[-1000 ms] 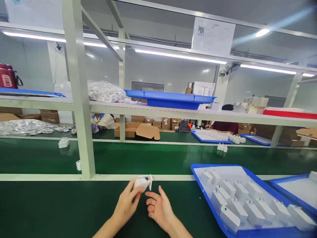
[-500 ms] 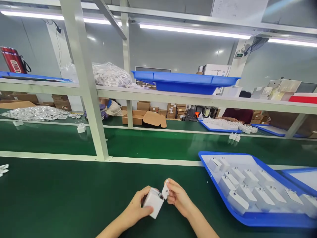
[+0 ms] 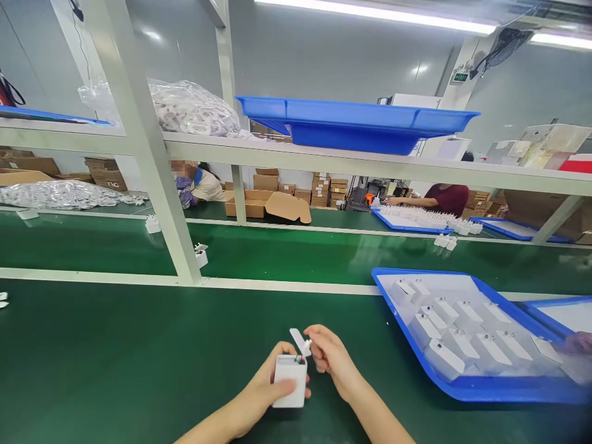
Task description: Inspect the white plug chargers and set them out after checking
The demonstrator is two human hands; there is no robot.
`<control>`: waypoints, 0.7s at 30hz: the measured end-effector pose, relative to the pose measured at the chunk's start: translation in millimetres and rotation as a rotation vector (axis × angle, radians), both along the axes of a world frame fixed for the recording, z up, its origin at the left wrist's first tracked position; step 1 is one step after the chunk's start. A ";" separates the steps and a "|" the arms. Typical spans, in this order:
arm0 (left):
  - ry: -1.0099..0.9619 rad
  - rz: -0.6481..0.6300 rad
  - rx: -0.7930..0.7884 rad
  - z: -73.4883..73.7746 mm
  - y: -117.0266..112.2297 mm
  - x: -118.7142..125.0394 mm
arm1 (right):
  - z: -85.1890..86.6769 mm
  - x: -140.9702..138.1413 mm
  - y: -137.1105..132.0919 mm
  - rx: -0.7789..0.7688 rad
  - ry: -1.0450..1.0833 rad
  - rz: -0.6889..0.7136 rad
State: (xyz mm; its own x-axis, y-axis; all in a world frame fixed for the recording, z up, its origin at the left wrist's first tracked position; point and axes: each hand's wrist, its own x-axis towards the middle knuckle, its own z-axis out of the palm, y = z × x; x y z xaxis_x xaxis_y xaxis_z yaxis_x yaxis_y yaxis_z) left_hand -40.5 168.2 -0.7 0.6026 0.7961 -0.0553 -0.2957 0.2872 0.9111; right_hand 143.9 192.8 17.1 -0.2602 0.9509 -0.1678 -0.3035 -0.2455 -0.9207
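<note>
Two hands meet low at the middle of the green bench, which lies bare and wide to the left of them. The left hand is closed around a white charger, thumb across its front face. The charger stands upright, long axis nearly vertical, its open top pointing up and away from the person. The right hand pinches a small white flap at that top edge; the flap tilts up and to the left.

To the right of the right hand, near but not touching, is the edge of a blue tray with rows of white chargers. Beyond the hands a white rail crosses the bench, and a white post rises from it, well apart to the left.
</note>
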 end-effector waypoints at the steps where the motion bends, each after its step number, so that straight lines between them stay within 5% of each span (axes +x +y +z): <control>1: 0.008 0.048 -0.009 -2.3 3.6 -2.4 | -2.6 -0.7 1.3 0.002 -0.007 -0.049; 4: 0.123 0.112 0.064 -9.5 13.5 -9.8 | -9.0 -4.9 1.8 -0.023 -0.016 -0.029; 8: 0.598 0.322 0.614 -12.4 17.5 -11.8 | -12.9 -13.8 -4.1 -0.145 -0.022 0.168; 10: 0.728 0.426 0.759 -11.3 16.3 -10.8 | -13.1 -16.3 -7.3 -0.203 -0.012 0.222; 17: 0.836 0.474 0.914 -11.4 15.8 -12.8 | -15.8 -25.2 -21.7 -0.315 0.146 0.389; 21: 0.849 0.454 0.915 -9.4 12.8 -9.5 | -18.2 -30.9 -25.7 -0.276 0.200 0.292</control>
